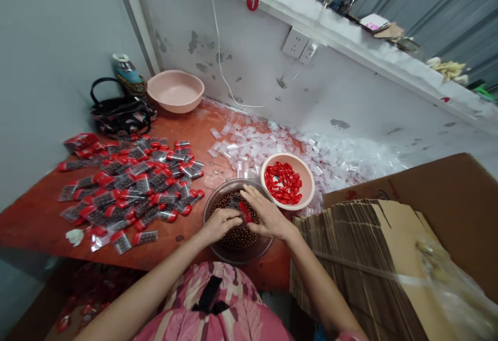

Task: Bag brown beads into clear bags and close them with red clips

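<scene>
Over a see-through bowl (pixel 207 216) of small brown balls (pixel 238 239), my two hands meet around a small clear case with a red cap (pixel 245 209). My left hand (pixel 221 223) has its thumb and fingers closed on the case's left side. My right hand (pixel 268 215) grips the red cap side, with its fingers curved over the top. The hands hide much of the case, so how full it is cannot be made out. Touching the bowl at its upper right, a small pale basin (pixel 309 172) holds many red caps (pixel 281 182).
Filled red-capped cases (pixel 134 188) lie heaped on the red tabletop (pixel 29 216) to the left. Clear empty cases (pixel 257 144) spread along the wall. Stacked cardboard (pixel 350 258) stands right. A pink basin (pixel 177 92) and black handbag (pixel 120 112) sit at the back left.
</scene>
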### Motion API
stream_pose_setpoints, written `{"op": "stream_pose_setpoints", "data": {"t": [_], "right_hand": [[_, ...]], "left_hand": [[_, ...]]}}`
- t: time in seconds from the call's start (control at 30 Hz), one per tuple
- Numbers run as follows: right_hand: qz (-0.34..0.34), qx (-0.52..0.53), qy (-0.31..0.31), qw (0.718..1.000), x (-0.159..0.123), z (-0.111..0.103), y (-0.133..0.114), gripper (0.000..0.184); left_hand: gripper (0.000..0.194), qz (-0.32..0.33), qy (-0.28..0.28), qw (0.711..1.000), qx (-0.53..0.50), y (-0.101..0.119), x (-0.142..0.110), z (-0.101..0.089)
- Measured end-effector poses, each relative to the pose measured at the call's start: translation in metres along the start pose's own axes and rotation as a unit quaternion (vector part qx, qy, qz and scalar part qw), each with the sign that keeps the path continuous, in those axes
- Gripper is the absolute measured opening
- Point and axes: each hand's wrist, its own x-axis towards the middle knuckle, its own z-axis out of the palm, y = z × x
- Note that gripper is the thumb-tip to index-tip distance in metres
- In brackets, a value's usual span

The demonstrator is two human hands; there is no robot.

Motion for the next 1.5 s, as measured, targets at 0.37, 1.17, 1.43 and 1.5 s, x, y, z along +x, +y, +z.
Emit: {"op": "stream_pose_setpoints", "data": {"t": [0.37,1.17,1.43,1.5], "right_hand": [[0.046,-0.009,0.101,0.994,0.014,0.026,0.0,0.057],[0.104,-0.033,0.145,0.983,0.042,0.085,0.021,0.084],[0.258,0.027,0.114,0.959,0.03,0.095,0.069,0.038],[0.281,0.002,0.076,0.957,0.029,0.109,0.075,0.036]], "left_hand": [[0.033,-0.149,0.164,0.944,-0.244,-0.018,-0.007,0.016],[0.031,-0.157,0.238,0.863,-0.417,-0.022,0.019,0.003],[0.03,-0.066,0.507,0.827,-0.232,-0.049,0.025,-0.117],[0.037,-0.048,0.551,0.811,-0.19,-0.057,0.019,-0.143]]}}
